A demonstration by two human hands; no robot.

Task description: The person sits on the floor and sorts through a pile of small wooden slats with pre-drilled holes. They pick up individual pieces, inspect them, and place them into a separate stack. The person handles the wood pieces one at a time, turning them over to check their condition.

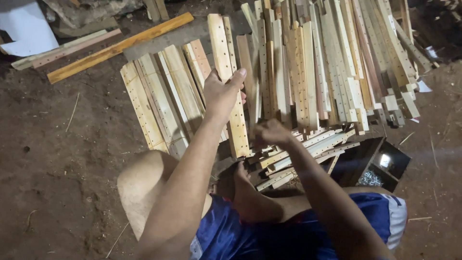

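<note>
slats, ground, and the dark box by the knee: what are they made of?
Slats: bare pale wood, unfinished; grain and rows of small drilled holes show. Ground: packed brown dirt with scattered splinters. Box: dark, divided into compartments, probably wood or board, too dim to be sure; shiny bits inside look like metal nails.

We see rough woodworking shop, floor-level: bare dirt floor [57, 163] strewn with splinters, heaps of drilled wooden slats [308, 72], loose planks [120, 47], dark compartment box [380, 166] holding small metal fasteners [369, 179].
</note>
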